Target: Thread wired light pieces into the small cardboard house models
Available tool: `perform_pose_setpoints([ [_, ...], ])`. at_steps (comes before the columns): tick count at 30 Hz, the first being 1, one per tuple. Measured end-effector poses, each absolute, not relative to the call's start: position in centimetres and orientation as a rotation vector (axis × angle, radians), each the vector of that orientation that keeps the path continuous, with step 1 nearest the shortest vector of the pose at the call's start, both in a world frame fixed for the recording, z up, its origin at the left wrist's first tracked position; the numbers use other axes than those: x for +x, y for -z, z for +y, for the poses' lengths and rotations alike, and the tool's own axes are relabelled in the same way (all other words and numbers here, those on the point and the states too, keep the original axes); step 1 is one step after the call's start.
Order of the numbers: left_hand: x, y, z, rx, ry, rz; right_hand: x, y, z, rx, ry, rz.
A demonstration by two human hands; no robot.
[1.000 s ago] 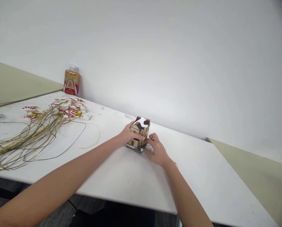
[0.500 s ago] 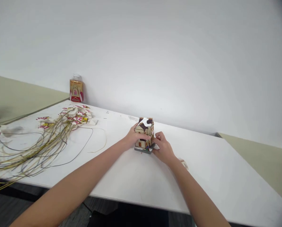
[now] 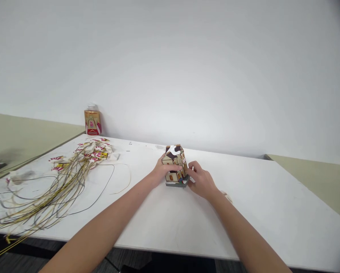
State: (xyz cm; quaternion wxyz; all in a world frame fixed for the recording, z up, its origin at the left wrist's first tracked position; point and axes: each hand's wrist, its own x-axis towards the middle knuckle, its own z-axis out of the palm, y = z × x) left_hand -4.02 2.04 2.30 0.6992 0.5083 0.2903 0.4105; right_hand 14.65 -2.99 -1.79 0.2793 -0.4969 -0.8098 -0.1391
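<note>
A small model house (image 3: 176,165), cream walls with a brown and white roof on a grey base, stands on the white table (image 3: 170,216) near its middle. My left hand (image 3: 161,170) grips the house's left side, thumb across the front wall. My right hand (image 3: 202,181) is closed against the house's lower right corner, fingers curled at the base. What the right fingers pinch there is hidden.
A tangle of yellow and black wires (image 3: 53,182) with red-and-white tags (image 3: 94,148) spreads over the table's left part. A bottle with a red and gold label (image 3: 92,120) stands by the wall. A small pale object (image 3: 226,196) lies behind my right wrist.
The view has swung so the table looks more level. Both hands stay on the model house, which has turned slightly on the table.
</note>
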Motion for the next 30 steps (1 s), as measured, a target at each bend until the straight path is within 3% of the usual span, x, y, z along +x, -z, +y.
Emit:
perform_pose_setpoints([
  [23,-3.6,-3.0,2.2,0.932,-1.018,0.774,16.1,0.5,-2.9,-1.162,0.546,-2.038],
  [30,-3.8,-2.5,2.7,0.863,-1.061,0.756,15.6,-0.1,-3.2,-1.022,-0.070,-1.846],
])
